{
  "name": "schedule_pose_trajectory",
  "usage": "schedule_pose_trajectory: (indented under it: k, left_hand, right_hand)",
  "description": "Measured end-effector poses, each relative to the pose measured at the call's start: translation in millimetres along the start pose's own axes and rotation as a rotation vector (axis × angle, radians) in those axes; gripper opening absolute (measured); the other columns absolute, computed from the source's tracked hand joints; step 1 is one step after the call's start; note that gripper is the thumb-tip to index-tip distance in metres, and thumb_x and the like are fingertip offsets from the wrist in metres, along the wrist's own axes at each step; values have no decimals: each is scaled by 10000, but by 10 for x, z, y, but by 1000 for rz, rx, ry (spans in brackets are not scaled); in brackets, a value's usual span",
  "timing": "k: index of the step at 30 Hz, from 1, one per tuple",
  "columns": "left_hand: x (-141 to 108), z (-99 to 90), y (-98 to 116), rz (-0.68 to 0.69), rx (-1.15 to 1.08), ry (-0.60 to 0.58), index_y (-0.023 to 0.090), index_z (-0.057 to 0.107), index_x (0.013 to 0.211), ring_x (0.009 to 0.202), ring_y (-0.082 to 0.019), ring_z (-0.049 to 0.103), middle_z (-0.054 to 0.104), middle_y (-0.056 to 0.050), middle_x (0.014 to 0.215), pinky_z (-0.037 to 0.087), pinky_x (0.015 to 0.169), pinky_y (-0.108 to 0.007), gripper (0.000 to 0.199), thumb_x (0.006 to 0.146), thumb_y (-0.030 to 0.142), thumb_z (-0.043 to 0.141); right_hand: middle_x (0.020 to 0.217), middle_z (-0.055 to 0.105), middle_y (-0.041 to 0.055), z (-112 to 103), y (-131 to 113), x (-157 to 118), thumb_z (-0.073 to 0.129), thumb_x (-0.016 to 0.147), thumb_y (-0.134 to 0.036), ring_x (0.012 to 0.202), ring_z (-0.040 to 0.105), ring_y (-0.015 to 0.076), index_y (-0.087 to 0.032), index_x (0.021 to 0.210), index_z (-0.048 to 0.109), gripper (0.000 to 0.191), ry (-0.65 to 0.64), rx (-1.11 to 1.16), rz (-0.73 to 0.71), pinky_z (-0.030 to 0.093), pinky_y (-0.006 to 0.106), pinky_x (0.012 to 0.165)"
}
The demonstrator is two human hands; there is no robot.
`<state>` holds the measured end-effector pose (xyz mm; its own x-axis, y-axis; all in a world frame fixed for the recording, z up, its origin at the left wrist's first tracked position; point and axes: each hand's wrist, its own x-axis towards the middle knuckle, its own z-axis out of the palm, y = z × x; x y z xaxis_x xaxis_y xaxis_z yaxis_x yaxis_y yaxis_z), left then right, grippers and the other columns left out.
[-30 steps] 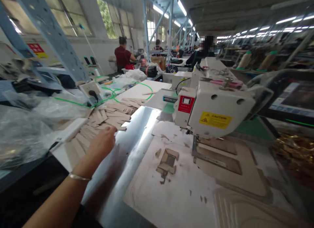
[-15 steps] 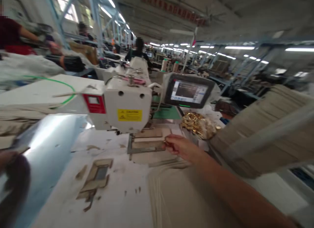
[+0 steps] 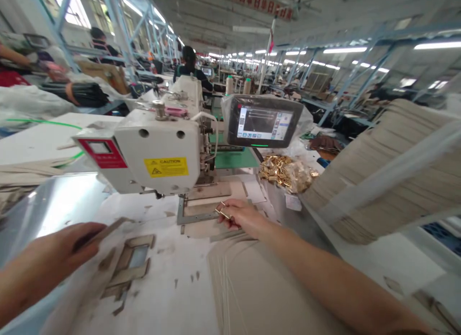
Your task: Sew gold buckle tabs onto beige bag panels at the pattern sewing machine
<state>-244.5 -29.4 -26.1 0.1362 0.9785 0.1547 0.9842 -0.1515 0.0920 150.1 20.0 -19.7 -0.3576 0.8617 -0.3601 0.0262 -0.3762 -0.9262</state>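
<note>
My right hand [image 3: 236, 215] pinches a gold metal buckle [image 3: 224, 211], a thin rectangular wire frame, over the grey metal clamp frame [image 3: 198, 219] in front of the sewing machine head [image 3: 158, 152]. Beige pieces [image 3: 207, 191] lie under and behind that clamp. On the left, my left hand [image 3: 72, 246] is closed on a narrow tan strip [image 3: 113, 227], whose far end sticks out to the right. Just below the strip's end, a brown cut-out template [image 3: 126, 265] rests on the white work surface [image 3: 162, 296].
A pile of gold buckles [image 3: 279, 172] lies right of the machine, below a control screen [image 3: 264, 124]. Large beige panels [image 3: 266, 282] are stacked at the front. A bundled beige stack [image 3: 389, 176] stands at the right. A person [image 3: 189, 66] sits beyond the machine.
My left hand has come in from the left edge with the tan strip, toward the template. The buckle in my right hand now shows clearly. The view has shifted a little.
</note>
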Motion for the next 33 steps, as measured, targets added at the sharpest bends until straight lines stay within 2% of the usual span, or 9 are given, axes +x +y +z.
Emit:
schedule_pose_trajectory:
  k: [4, 6, 10, 13, 19, 23, 26, 28, 33]
  left_hand:
    - [104, -157, 1264, 57, -164, -86, 235, 573, 1052, 870, -202, 685, 695, -40, 975, 545, 781, -317, 272, 890, 329, 376]
    - [219, -184, 1795, 81, -98, -116, 203, 557, 1089, 813, -201, 698, 661, -85, 1050, 554, 724, -331, 306, 913, 208, 307]
    - [409, -134, 2333, 160, 127, -137, 149, 562, 1029, 701, -216, 707, 627, -119, 999, 530, 554, -309, 374, 852, 29, 254]
    - [459, -118, 2455, 189, 140, -120, 133, 564, 997, 728, -230, 716, 633, -126, 968, 536, 565, -308, 365, 838, 2, 263]
    - [563, -102, 2488, 126, 80, -110, 135, 557, 1041, 772, -255, 720, 670, -133, 949, 540, 603, -333, 332, 885, 55, 275]
    - [637, 47, 2481, 186, 0, 45, 141, 580, 1078, 897, -251, 693, 696, -132, 974, 543, 786, -396, 302, 933, 141, 315]
    - [632, 227, 2497, 357, -25, 180, 116, 536, 1271, 1243, -273, 543, 624, -153, 1290, 357, 1104, -506, 378, 935, 165, 368]
    - [620, 352, 2498, 369, -59, 175, 103, 427, 1403, 1376, -277, 410, 495, -140, 1459, 258, 1174, -516, 481, 947, 254, 407]
    - [659, 524, 2402, 305, -75, 35, 78, 366, 1450, 1426, -291, 336, 378, -138, 1535, 283, 1172, -507, 627, 953, 458, 400]
  right_hand:
    - [736, 635, -1, 19, 36, 14, 537, 894, -299, 499, 470, 61, -175, 898, 549, 125, -1, -202, -71, 320, 157, 439]
    - [734, 634, -7, 17, 51, 31, 483, 925, -256, 502, 472, 69, -182, 920, 551, 101, 5, -337, -150, 350, 165, 458]
    - [746, 645, 4, -29, 60, 26, 431, 920, -139, 618, 556, 126, -191, 1015, 578, 183, 63, -711, -438, 447, 227, 603]
    - [881, 683, 64, -57, 37, -24, 422, 883, -62, 822, 629, 188, -171, 1173, 549, 335, 160, -957, -588, 478, 289, 766]
    - [1041, 681, 146, -1, 12, -110, 402, 841, -33, 969, 638, 229, -111, 1310, 455, 478, 143, -1123, -586, 481, 329, 852]
    - [970, 684, 96, -43, -9, -21, 418, 831, -76, 920, 622, 212, -157, 1086, 576, 311, 153, -1002, -526, 471, 314, 812]
    - [760, 640, 31, -177, -97, 101, 416, 848, -136, 746, 578, 169, -180, 772, 585, 191, 191, -887, -352, 440, 270, 682]
    - [636, 565, -2, -281, -183, 163, 474, 848, -207, 645, 512, 142, -178, 652, 551, 212, 171, -881, -261, 384, 247, 598]
    - [530, 472, -38, -421, -332, 270, 609, 816, -347, 548, 412, 106, -161, 637, 591, 259, 185, -907, -112, 288, 228, 524]
